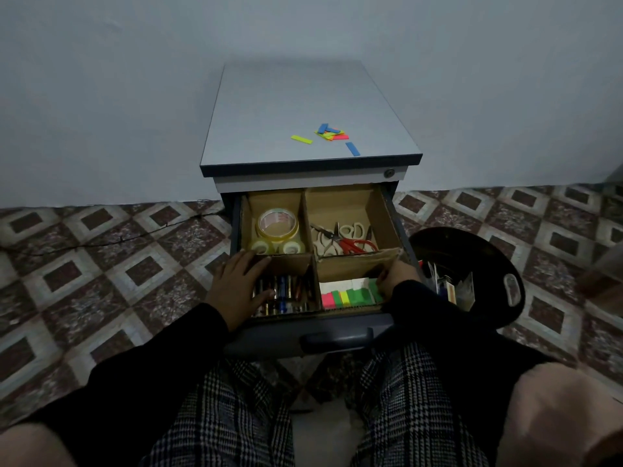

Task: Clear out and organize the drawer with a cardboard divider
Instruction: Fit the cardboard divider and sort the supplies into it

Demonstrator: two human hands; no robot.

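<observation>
The open drawer [313, 335] is being held out from the cabinet [303, 112], the cardboard divider [312, 261] sitting inside it. The batteries [286, 294] are being covered by the left hand [236, 284], fingers straight and slightly spread. Sticky notes [350, 296] are being pinched by the right hand [399, 278].
</observation>
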